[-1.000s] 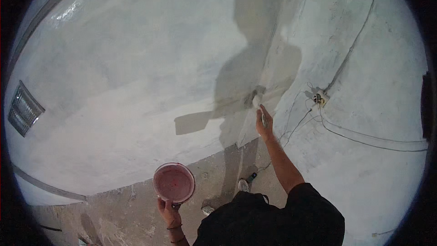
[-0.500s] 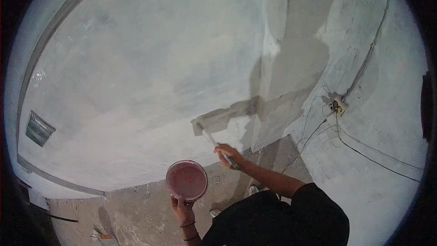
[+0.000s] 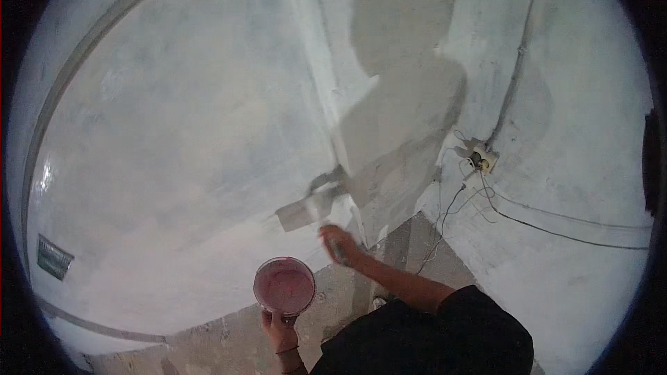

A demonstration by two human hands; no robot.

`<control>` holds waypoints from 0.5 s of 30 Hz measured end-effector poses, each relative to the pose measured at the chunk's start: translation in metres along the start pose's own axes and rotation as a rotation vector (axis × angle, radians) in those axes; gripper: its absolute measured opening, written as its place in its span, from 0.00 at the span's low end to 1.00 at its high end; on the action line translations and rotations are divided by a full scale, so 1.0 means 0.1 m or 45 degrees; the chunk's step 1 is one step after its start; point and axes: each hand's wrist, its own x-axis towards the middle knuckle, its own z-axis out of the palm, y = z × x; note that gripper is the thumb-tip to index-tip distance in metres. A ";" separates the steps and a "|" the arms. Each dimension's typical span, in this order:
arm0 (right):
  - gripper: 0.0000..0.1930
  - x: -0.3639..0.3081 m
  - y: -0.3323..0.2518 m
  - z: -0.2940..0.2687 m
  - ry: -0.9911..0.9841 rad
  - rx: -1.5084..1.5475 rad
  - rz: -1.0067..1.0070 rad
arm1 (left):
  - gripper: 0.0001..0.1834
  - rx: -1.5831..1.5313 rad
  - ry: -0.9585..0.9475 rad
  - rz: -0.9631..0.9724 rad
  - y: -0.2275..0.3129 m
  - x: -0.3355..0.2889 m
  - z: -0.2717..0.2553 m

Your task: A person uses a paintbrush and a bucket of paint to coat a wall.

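Observation:
My left hand (image 3: pixel 281 333) grips a round reddish tub (image 3: pixel 257 285) from below, its mouth facing up. Inside the tub the surface looks dull pink-red; how full it is I cannot tell. My right hand (image 3: pixel 340 245) is closed around a paintbrush (image 3: pixel 319 207), smeared by motion. The brush points up at the whitish wall (image 3: pixel 187 132), near the inner corner. Whether its bristles touch the wall does not show clearly. Shadows of my body and arm fall across the corner.
On the right wall an opened electrical box (image 3: pixel 484 160) has loose wires (image 3: pixel 556 235) hanging from it and a cable (image 3: pixel 518 69) running upward. A small grated vent (image 3: pixel 54 258) sits low on the left. Below lies a stained concrete floor (image 3: pixel 215 342).
The view has swung to the right, so the corner and electrical box appear farther left. My right hand has moved the brush along the wall toward the corner. The tub stays in my left hand.

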 end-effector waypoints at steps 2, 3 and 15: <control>0.08 0.01 -0.33 0.21 -0.181 0.565 0.271 | 0.19 0.514 -0.092 0.097 -0.16 0.12 -0.12; 0.09 0.19 -0.65 0.18 -0.324 0.323 0.151 | 0.19 0.516 -0.094 0.099 -0.14 0.14 -0.09; 0.12 -0.52 -1.68 -0.58 -0.263 0.591 0.873 | 0.09 0.312 -0.225 -0.222 0.04 0.26 -0.17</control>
